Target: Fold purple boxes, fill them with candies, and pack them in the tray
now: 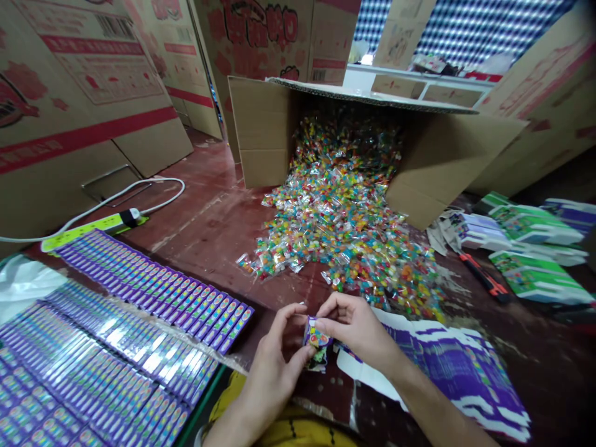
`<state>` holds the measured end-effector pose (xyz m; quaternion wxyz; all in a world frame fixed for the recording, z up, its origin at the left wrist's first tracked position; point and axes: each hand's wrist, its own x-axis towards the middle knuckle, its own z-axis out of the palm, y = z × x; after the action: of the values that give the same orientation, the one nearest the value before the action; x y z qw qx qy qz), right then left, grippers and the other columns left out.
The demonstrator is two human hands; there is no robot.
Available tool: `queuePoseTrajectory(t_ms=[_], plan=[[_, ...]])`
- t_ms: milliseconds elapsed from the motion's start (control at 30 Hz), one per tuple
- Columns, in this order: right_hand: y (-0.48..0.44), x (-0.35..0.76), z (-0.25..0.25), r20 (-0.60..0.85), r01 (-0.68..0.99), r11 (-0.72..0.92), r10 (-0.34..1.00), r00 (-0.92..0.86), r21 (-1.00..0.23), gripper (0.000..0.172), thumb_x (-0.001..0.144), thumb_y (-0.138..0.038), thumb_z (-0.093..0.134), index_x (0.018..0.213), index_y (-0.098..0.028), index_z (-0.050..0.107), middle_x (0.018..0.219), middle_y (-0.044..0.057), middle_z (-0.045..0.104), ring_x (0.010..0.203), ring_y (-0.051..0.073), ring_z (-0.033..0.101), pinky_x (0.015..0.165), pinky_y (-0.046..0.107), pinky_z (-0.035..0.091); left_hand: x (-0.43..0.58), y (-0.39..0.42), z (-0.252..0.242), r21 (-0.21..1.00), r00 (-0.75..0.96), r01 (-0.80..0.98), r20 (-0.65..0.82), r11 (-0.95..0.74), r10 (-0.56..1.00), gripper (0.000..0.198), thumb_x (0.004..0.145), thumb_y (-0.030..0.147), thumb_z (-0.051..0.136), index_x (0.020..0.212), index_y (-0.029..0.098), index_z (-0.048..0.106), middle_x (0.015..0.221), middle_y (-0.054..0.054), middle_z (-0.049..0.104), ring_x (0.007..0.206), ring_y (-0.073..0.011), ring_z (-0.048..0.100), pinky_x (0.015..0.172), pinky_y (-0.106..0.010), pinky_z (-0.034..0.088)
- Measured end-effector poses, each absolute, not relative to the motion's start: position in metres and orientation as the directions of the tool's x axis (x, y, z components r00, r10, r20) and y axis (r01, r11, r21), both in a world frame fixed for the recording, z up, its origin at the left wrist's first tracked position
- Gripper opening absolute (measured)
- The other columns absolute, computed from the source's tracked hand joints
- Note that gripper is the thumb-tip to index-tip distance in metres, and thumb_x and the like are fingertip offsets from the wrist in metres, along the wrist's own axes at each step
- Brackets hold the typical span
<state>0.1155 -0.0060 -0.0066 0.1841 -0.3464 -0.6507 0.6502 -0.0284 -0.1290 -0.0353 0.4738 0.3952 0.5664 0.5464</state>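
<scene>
Between my two hands, close to the table's front edge, is a small purple candy box (pixel 318 333) with a colourful print. My left hand (pixel 282 354) holds it from the left, thumb and fingers curled round its side. My right hand (pixel 351 326) pinches its upper right part with thumb and forefinger. Beneath the right forearm lies a fanned stack of flat purple box blanks (pixel 447 360) with white flaps. Just beyond my hands spreads a heap of clear candy packets (pixel 339 217), filled with small multicoloured sweets. The packets spill from a cardboard carton (pixel 265 130) lying on its side.
Rows of purple boxes (pixel 158 285) stand at left, some in a tray. Behind them lies a yellow-green power strip (pixel 93 226) with a white cord. At right are a red-and-black cutter (pixel 484 277) and green box stacks (pixel 535 223). Tall cartons (pixel 84 87) stand behind.
</scene>
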Motion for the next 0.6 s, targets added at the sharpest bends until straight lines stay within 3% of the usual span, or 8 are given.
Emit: queuePoseTrajectory(t_ms=[200, 333, 400, 500, 533, 600], plan=[[0.000, 0.115, -0.002, -0.231, 0.263, -0.062, 0.690, -0.686, -0.963, 0.022, 0.082, -0.033, 0.073, 0.073, -0.015, 0.064, 0.070, 0.000, 0.066, 0.066, 0.015, 0.061, 0.063, 0.026, 0.047, -0.029, -0.131, -0.032, 0.992, -0.164, -0.081, -0.105, 0.092, 0.981, 0.054, 0.088, 0.016, 0.063, 0.136, 0.030, 0.044, 0.120, -0.007, 0.065, 0.102, -0.0222, 0.067, 0.089, -0.035, 0.054], [-0.012, 0.118, 0.005, 0.009, 0.325, 0.309, 0.736, -0.677, -0.894, 0.023, 0.093, -0.030, 0.060, 0.074, -0.018, 0.066, 0.077, 0.003, 0.067, 0.074, 0.017, 0.063, 0.071, 0.029, 0.050, -0.032, -0.132, -0.033, 0.988, -0.188, -0.094, -0.142, 0.126, 0.972, 0.044, 0.088, 0.017, 0.064, 0.130, 0.029, 0.055, 0.116, -0.005, 0.067, 0.101, -0.0215, 0.066, 0.087, -0.032, 0.053], [-0.019, 0.122, 0.007, 0.084, 0.324, 0.481, 0.651, -0.755, -0.814, 0.016, 0.089, -0.033, 0.065, 0.097, -0.020, 0.069, 0.099, 0.006, 0.069, 0.093, 0.021, 0.065, 0.085, 0.034, 0.052, -0.034, -0.130, -0.034, 0.982, -0.220, -0.145, -0.151, 0.121, 0.964, 0.037, 0.087, 0.018, 0.065, 0.123, 0.026, 0.059, 0.113, -0.005, 0.067, 0.100, -0.0212, 0.065, 0.088, -0.031, 0.052], [-0.029, 0.127, 0.005, 0.081, 0.379, 0.673, 0.546, -0.834, -0.635, 0.083, 0.066, -0.036, 0.085, 0.139, -0.022, 0.049, 0.140, 0.012, 0.054, 0.129, 0.032, 0.049, 0.107, 0.048, 0.044, -0.035, -0.126, -0.037, 0.966, -0.251, -0.233, -0.167, 0.108, 0.953, 0.034, 0.085, 0.019, 0.068, 0.117, 0.024, 0.059, 0.106, -0.005, 0.068, 0.096, -0.0204, 0.066, 0.086, -0.031, 0.053], [-0.032, 0.128, 0.002, 0.087, 0.402, 0.723, 0.535, -0.840, -0.563, 0.094, 0.062, -0.033, 0.087, 0.144, -0.022, 0.042, 0.148, 0.014, 0.047, 0.136, 0.035, 0.042, 0.111, 0.052, 0.040, -0.035, -0.125, -0.037, 0.962, -0.255, -0.248, -0.175, 0.111, 0.951, 0.034, 0.085, 0.020, 0.069, 0.117, 0.023, 0.059, 0.104, -0.004, 0.068, 0.093, -0.0197, 0.066, 0.084, -0.030, 0.053], [-0.036, 0.128, -0.004, 0.127, 0.423, 0.785, 0.526, -0.841, -0.452, 0.091, 0.066, -0.025, 0.082, 0.146, -0.021, 0.039, 0.153, 0.014, 0.041, 0.142, 0.035, 0.033, 0.114, 0.055, 0.037, -0.034, -0.123, -0.038, 0.963, -0.266, -0.244, -0.180, 0.115, 0.947, 0.036, 0.084, 0.020, 0.069, 0.118, 0.023, 0.058, 0.103, -0.004, 0.068, 0.089, -0.0185, 0.066, 0.083, -0.030, 0.053]])
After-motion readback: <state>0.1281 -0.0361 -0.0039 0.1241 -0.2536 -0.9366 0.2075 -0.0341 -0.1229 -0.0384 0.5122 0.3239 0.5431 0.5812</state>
